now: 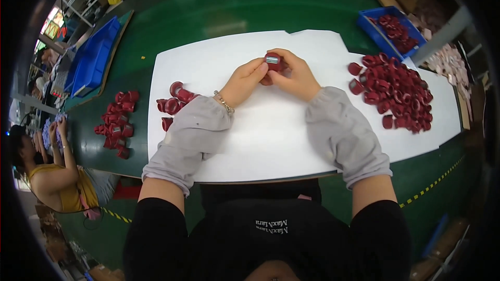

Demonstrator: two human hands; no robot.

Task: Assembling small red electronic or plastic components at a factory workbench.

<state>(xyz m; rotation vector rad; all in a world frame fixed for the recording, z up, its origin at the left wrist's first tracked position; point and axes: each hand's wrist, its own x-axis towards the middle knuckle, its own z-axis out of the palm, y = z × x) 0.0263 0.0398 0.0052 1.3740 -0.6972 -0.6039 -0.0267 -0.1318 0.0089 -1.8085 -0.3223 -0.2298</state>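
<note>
Between my two hands, over the white sheet [260,140], is a small dark red rounded part [273,62] with a shiny, silvery rectangular window on its face. My left hand [245,80] pinches it from the left with thumb and fingers. From the right, my right hand [296,75] curls its fingers round it, with the thumb on the near side. Fingers cover part of its lower end. A large heap of similar red parts [396,93] lies to the right. Several more red parts [174,101] rest beside my left sleeve, partly hidden by it.
Another group of red parts [115,122] sits on the green table [208,10] at the left. A blue bin [364,21] of red parts stands at the back right. An empty-looking blue tray [96,57] is at the far left, where another person [62,177] sits with raised hands.
</note>
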